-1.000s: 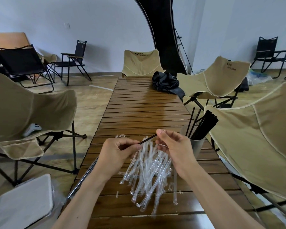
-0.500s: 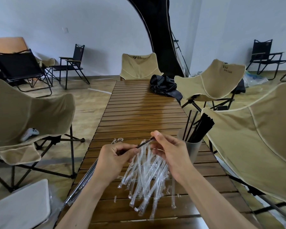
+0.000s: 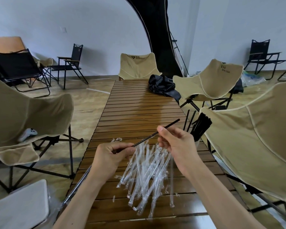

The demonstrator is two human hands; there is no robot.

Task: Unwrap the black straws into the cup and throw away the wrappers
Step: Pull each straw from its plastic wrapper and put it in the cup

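Nearest, a heap of clear wrappers [image 3: 144, 177] is spread on the worktop [image 3: 139, 113]. Above it, one black straw [image 3: 155, 133] is pinched by the left hand [image 3: 112, 156] at its lower end and by the right hand [image 3: 175, 141] mid-length. The unwrapping step seems in hand; next, the straw should be carried to the cup [image 3: 196, 142] at the right. On the far chair [image 3: 139, 66], "WATER CLEAR" can be read.

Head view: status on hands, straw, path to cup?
Left hand and right hand both pinch the black straw. Cup right, path clear. Wrappers piled on table.
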